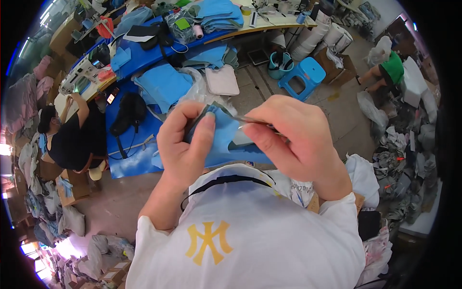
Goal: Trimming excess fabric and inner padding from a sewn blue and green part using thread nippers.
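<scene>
A light blue piece of cloth with dark green edging is held up in front of my chest. My left hand is closed on it, with the thumb pressing the fabric against the bent fingers. From the other side my right hand pinches slim metal thread snips. Their tip reaches the cloth's edge beside my left thumb. Most of the snips' body is hidden in my fingers.
Ahead stands a blue table with folded blue cloths, a pale pink square pad and a black bag. A blue stool stands beyond. At left, a person sits by a sewing machine; another person bends at right.
</scene>
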A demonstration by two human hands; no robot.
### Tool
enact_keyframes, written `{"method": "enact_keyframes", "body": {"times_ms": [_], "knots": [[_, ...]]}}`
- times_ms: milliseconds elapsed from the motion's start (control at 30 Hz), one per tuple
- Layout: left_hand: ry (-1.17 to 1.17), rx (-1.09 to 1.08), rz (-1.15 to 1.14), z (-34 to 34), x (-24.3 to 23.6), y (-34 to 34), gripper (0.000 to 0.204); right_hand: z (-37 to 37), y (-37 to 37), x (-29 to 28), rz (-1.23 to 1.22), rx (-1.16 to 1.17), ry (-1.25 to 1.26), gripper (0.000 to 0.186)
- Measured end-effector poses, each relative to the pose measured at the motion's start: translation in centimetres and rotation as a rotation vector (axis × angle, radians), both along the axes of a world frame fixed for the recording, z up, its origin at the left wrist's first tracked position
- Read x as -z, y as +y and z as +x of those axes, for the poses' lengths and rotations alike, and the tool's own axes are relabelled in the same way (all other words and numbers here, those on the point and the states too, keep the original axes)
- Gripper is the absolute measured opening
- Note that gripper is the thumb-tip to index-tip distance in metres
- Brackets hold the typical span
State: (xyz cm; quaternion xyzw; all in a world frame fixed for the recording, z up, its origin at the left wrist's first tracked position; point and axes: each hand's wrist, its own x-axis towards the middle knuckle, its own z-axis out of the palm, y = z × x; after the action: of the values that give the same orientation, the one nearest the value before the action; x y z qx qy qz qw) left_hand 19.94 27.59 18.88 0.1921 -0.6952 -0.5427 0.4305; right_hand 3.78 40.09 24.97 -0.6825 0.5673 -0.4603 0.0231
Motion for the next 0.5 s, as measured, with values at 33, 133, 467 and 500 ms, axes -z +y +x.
{"method": "enact_keyframes", "body": {"times_ms": [33, 133, 467, 500], "knots": [[0.013, 0.008, 0.011, 0.1, -0.1, -0.1, 0.007, 0.2, -0.1, -0.1, 0.071, 0.023, 0.041, 0.010], [0.034, 0.022, 0.018, 0.5, -0.4, -0.2, 0.006, 0.5, -0.7, 0.2, 0.053, 0.043, 0.055, 0.010], [0.044, 0.043, -0.128, 1.0, -0.4, -0.6, 0.008, 0.0, -1.4, 0.5, 0.134, 0.008, 0.098, 0.012], [0.042, 0.039, -0.126, 1.0, -0.5, -0.5, 0.008, 0.0, -1.5, 0.5, 0.134, 0.006, 0.111, 0.012]]}}
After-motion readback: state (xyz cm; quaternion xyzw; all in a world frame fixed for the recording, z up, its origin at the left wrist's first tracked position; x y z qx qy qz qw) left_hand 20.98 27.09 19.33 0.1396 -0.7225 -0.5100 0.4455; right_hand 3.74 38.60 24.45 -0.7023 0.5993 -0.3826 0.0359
